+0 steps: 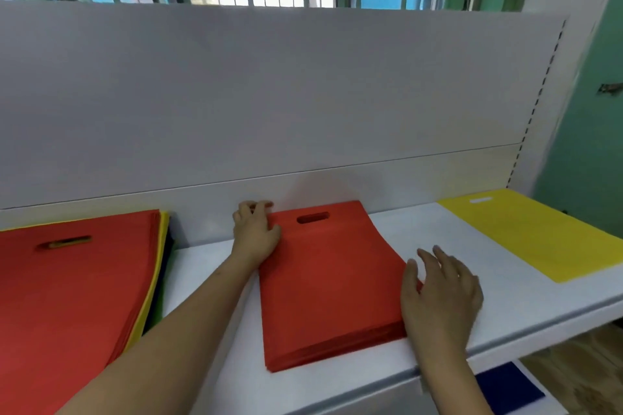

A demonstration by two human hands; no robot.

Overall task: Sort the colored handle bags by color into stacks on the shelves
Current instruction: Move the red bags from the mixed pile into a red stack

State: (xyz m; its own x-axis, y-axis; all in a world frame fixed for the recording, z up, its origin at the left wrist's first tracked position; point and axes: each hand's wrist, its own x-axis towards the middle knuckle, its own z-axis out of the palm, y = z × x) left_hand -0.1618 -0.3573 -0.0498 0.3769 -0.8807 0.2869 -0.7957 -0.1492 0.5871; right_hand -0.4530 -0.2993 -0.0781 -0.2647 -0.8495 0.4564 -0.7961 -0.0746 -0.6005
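A stack of red handle bags point(323, 283) lies in the middle of the white shelf point(448, 232). My left hand point(256, 232) rests against the stack's top left corner, fingers bent over the back edge. My right hand point(441, 293) lies at the stack's right edge with fingers spread and loose, touching the side. At the left sits a mixed pile point(70, 293) with a red bag on top and yellow, green and dark bags showing beneath. A yellow bag point(539, 232) lies flat at the right end of the shelf.
A grey back panel point(269, 94) rises behind the shelf, with a barred window above. A dark blue bag point(505, 387) lies on a lower shelf at the bottom right. A green wall stands at the right.
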